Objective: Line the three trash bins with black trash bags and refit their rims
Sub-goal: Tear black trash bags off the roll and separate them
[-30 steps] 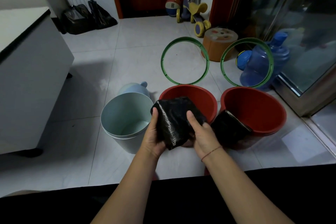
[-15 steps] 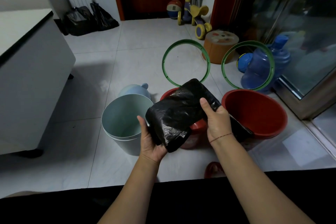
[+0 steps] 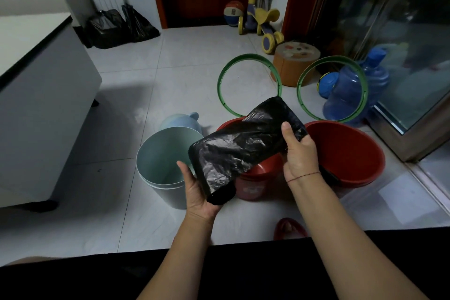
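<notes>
I am holding a folded, crinkled black plastic trash bag (image 3: pixel 243 146) between both hands above three open bins standing on the pale tiled floor (image 3: pixel 190 61). My left hand (image 3: pixel 202 192) is cupping the bag's lower end, palm up with fingers curled under it, while my right hand (image 3: pixel 300 153) is gripping the upper end, thumb pressed on top. Below the bag, a pale mint-green round plastic bin (image 3: pixel 158 168) is standing unlined, its inside bare. Beside it, a red round plastic bin (image 3: pixel 258 180) is sitting mostly hidden behind the bag, so I cannot tell what it holds. To its right, a wider red plastic bin (image 3: pixel 348 153) is showing a bare interior, with something dark draped at its near edge behind my wrist. Two green plastic hoop rims (image 3: pixel 249 85) (image 3: pixel 332 87) are lying on the floor beyond the red bins, and a pale blue lid (image 3: pixel 181 122) is resting behind the mint one.
</notes>
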`<action>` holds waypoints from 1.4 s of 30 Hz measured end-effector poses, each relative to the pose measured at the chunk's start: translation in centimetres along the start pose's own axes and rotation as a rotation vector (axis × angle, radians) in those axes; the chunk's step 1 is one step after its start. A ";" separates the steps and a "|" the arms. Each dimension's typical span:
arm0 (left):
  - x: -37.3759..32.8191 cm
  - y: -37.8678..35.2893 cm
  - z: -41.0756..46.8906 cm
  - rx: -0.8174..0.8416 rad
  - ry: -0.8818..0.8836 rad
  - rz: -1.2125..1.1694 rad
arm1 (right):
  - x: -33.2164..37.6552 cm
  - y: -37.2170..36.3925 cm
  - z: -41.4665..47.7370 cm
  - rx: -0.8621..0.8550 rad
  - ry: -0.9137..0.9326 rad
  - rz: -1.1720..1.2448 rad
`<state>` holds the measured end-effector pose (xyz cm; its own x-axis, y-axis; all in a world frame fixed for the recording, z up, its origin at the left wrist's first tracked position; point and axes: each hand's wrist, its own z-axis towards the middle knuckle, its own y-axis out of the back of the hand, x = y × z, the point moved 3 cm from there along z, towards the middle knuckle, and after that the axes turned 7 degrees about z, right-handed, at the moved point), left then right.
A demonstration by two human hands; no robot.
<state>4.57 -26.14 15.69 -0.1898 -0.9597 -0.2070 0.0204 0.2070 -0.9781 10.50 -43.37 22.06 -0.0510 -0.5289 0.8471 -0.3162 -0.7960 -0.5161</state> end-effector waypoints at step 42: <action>-6.6 1.8 -2.4 -0.339 -0.076 0.267 | -3.5 -2.1 2.8 0.328 -0.500 -0.110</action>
<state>3.48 -18.95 15.31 -0.1485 -0.8725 -0.4654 -0.2667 0.4885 -0.8308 14.00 -40.61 19.81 0.4413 -0.4495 0.7767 0.0181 -0.8609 -0.5085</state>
